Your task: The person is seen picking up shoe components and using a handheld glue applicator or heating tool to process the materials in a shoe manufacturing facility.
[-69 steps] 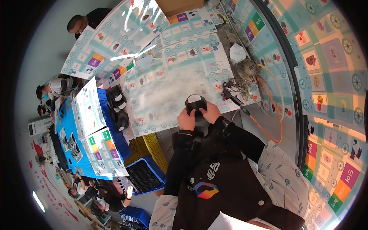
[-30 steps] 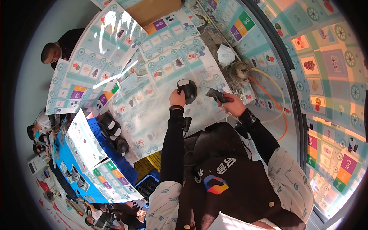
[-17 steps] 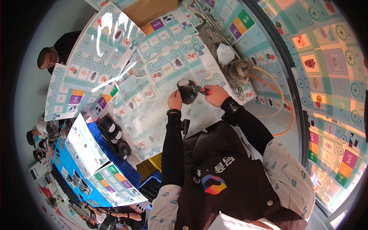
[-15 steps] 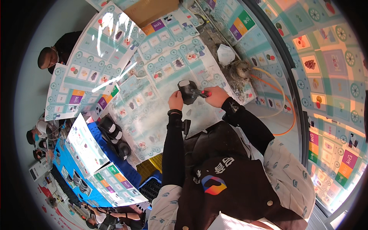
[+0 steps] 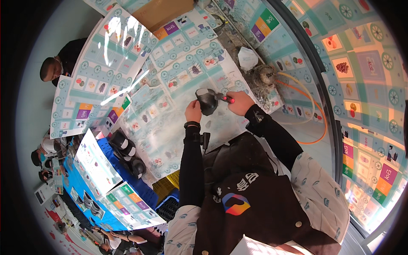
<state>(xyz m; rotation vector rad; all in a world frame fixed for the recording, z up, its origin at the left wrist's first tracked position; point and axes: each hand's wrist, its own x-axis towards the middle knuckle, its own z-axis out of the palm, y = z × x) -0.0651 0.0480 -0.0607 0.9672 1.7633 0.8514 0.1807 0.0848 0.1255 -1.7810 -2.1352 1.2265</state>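
Observation:
My left hand (image 5: 193,112) grips the near left edge of a rounded black piece (image 5: 207,103) with a pale patch on its upper end, held over the table. My right hand (image 5: 241,103) is closed around a small dark tool with red parts (image 5: 224,98). The tool's tip is at the right side of the black piece; its exact kind is too small to tell. Below them lies the worktable (image 5: 170,123), covered in printed sheeting and pale dust.
Similar black pieces (image 5: 123,146) sit in a blue crate (image 5: 146,189) at left. A yellow crate (image 5: 173,178) stands beside it. Printed boards (image 5: 114,55) screen the left; a carton (image 5: 163,12) is at back. Right are a dusty round machine part (image 5: 267,76) and an orange hose (image 5: 324,123). People work beyond.
The tool has shifted slightly at the right edge of the black piece and is turned a little. Both hands keep their hold; the view has shifted slightly.

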